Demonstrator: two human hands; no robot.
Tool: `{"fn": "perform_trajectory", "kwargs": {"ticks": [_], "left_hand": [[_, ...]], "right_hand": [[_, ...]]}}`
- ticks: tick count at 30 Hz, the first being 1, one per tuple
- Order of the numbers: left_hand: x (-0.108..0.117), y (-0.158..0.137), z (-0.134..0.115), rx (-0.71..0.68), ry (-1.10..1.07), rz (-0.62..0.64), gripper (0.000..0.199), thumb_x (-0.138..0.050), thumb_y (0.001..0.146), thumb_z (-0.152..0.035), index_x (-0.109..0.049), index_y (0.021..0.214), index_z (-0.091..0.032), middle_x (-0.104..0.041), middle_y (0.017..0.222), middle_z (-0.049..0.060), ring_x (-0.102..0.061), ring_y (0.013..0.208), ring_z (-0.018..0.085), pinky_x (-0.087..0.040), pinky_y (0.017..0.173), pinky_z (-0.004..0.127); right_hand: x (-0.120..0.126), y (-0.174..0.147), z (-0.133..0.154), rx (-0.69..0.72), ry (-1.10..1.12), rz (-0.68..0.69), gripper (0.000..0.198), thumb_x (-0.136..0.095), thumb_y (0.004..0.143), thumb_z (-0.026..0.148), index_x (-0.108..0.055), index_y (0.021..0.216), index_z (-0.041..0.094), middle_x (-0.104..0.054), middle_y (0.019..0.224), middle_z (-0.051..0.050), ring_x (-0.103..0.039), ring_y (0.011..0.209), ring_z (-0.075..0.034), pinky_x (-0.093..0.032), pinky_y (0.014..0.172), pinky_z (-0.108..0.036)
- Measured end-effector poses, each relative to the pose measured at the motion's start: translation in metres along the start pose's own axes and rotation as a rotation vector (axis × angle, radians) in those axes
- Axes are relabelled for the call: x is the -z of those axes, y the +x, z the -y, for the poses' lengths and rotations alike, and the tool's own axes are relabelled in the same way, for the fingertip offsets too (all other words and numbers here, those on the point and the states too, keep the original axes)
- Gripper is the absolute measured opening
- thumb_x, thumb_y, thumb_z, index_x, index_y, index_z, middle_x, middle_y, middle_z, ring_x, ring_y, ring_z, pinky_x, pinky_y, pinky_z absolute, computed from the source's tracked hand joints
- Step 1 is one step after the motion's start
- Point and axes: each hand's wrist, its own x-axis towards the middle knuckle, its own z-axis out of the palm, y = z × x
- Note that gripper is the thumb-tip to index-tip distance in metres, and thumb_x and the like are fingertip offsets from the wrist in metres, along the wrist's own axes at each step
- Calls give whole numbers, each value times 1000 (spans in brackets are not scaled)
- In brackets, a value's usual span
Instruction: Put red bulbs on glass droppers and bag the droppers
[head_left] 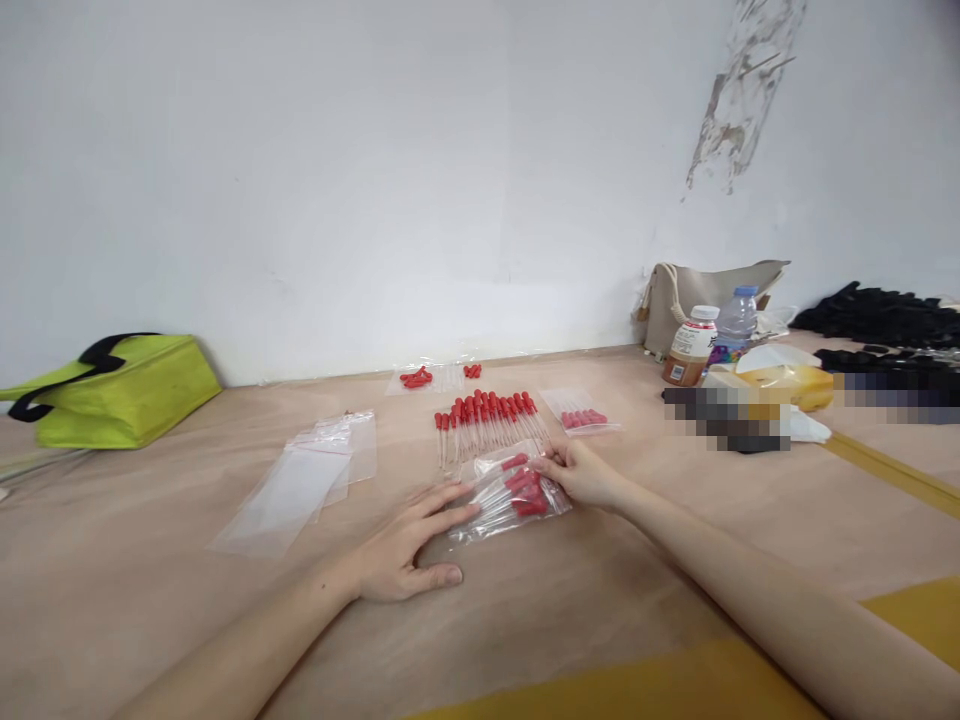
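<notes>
A clear plastic bag [491,510] lies on the table, holding several glass droppers with red rubber bulbs at its right end. My right hand [581,474] pinches the bag's upper right edge between thumb and fingers. Spread flat, my left hand [409,545] rests its fingertips on the bag's left end, thumb apart. Just beyond the bag is a row of loose droppers [484,420], red bulbs pointing to the wall. Another bag with red-bulbed droppers [581,412] lies to the right. Flat transparent bags [300,480] overlap to the left of my left hand.
Near the wall are bags with red bulbs [416,378]. A yellow-green bag [127,390] with black straps stands far left. To the right are a brown drink bottle [690,348], a water bottle [739,318], a beige bag [705,285] and a black pile [885,318].
</notes>
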Motion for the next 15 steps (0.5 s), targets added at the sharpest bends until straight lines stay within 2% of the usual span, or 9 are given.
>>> {"fn": "perform_trajectory", "kwargs": {"ticks": [3, 7, 11, 13, 15], "left_hand": [[-1, -2, 0, 23, -27, -66, 61, -52, 80, -42, -27, 134, -29, -20, 143, 5, -21, 129, 27, -26, 102, 44], [-1, -2, 0, 70, 10, -183, 51, -48, 83, -40, -34, 130, -27, -27, 140, 4, -22, 128, 26, -26, 102, 43], [4, -1, 9, 257, 139, -333, 42, -41, 86, -39, -40, 125, -25, -36, 134, 5, -30, 124, 23, -29, 101, 39], [8, -3, 20, 380, 246, -411, 42, -41, 85, -42, -44, 122, -22, -40, 130, 7, -34, 121, 24, -29, 100, 39], [13, -8, 36, 525, 363, -447, 46, -40, 83, -45, -47, 118, -17, -43, 125, 11, -35, 119, 26, -29, 99, 41]], "right_hand": [[8, -1, 6, 67, 109, -10, 36, -57, 66, 51, -48, 67, 16, -52, 57, 2, -48, 51, -9, -37, 47, -20], [35, 5, 7, 78, 403, -97, 36, -64, 62, 49, -49, 71, 18, -57, 62, 2, -54, 55, -11, -45, 54, -24], [66, 18, -4, 57, 686, -417, 21, -65, 68, 34, -52, 74, 18, -62, 67, -1, -61, 63, -15, -52, 60, -29], [73, 25, -11, 19, 737, -595, 13, -61, 72, 26, -52, 72, 17, -62, 66, -2, -61, 63, -14, -53, 60, -29], [72, 31, -19, -30, 744, -702, 11, -59, 73, 22, -49, 69, 17, -60, 62, 0, -61, 60, -14, -54, 59, -28]]}}
